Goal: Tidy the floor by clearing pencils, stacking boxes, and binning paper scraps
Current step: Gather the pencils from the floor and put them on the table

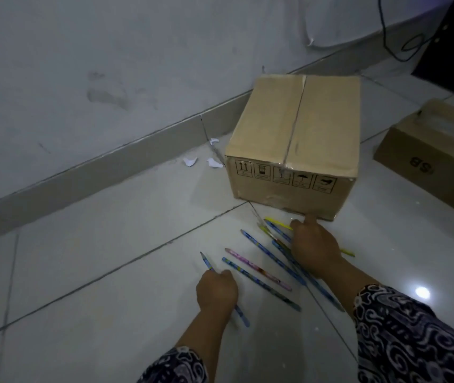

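Observation:
Several patterned pencils lie fanned on the white tiled floor, among them a pink one (259,268) and a long blue one (271,257). My left hand (216,291) is closed around a blue pencil (241,315) at the fan's left end. My right hand (315,244) rests flat over the right-hand pencils, including a yellow one (277,221), fingers reaching the base of a taped cardboard box (295,142). A second, flatter cardboard box (435,158) lies at the right edge. Three white paper scraps (190,161) sit by the skirting left of the taped box.
A grey wall with a tiled skirting (104,172) runs diagonally along the left. A black cable (386,37) hangs at the top right beside a dark panel (452,45). Bare tiles stretch to the left of the pencils.

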